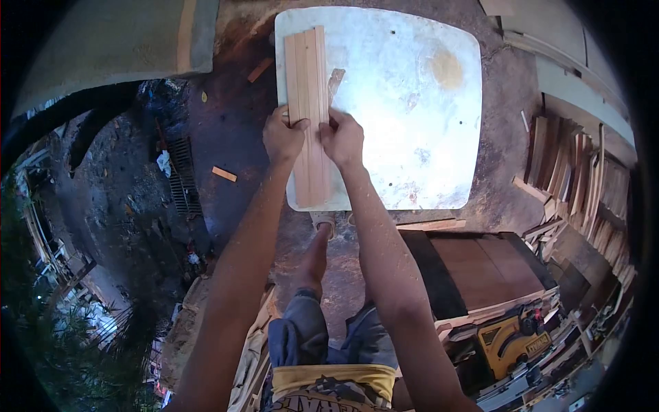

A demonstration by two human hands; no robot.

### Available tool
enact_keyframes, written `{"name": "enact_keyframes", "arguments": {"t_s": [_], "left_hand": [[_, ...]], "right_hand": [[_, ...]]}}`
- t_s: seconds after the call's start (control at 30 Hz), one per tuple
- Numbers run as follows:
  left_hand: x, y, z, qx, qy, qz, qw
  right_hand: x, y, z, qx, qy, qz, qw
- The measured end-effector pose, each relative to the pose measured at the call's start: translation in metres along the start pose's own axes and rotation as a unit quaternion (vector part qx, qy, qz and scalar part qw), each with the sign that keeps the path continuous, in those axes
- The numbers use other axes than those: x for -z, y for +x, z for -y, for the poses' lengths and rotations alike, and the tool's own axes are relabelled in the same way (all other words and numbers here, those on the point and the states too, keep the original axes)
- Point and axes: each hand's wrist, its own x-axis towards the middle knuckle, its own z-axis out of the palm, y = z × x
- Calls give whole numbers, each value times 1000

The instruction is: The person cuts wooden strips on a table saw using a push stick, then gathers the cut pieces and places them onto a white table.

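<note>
Several long wooden strips [307,75] lie side by side on the left part of a white tabletop [391,137], running away from me. My left hand [283,137] grips the left edge of the strips, its thumb on top. Across from it, my right hand [343,140] presses the right edge with curled fingers. Both hands are closed on the strips near their middle; the fingertips under the edges are hidden. A small brown wood piece [336,81] or mark shows just right of the strips.
A small wood offcut [224,174] lies on the ground at left, near a metal grate [182,175]. Planks [570,165] lean at right. A brown wooden panel [487,271] and a yellow power tool [515,340] are near my right side.
</note>
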Motion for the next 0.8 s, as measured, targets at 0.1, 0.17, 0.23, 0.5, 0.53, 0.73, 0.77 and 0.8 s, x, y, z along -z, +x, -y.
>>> {"name": "enact_keyframes", "arguments": {"t_s": [0.1, 0.17, 0.23, 0.5, 0.53, 0.73, 0.77, 0.8], "left_hand": [[4, -1, -3, 16, -6, 8, 1000], [0, -1, 0, -5, -6, -8, 1000], [-3, -4, -4, -39, 21, -30, 999], [0, 2, -2, -16, 38, 7, 999], [-1, 2, -2, -18, 44, 4, 999], [2, 2, -3, -12, -2, 16, 1000], [2, 1, -1, -21, -6, 18, 1000], [4, 0, -1, -16, -9, 18, 1000]], "right_hand": [[-1, -18, -7, -43, 74, -9, 996], [-5, -22, -16, -54, 106, -7, 993], [4, -17, -3, -71, 67, 27, 995], [17, -4, -8, -136, 73, 66, 986], [22, -8, -5, -104, 43, 50, 992], [3, -13, -13, -28, 30, -100, 994], [-8, -15, -16, -9, 32, -105, 994], [-12, -17, -8, 33, 41, -85, 995]]}}
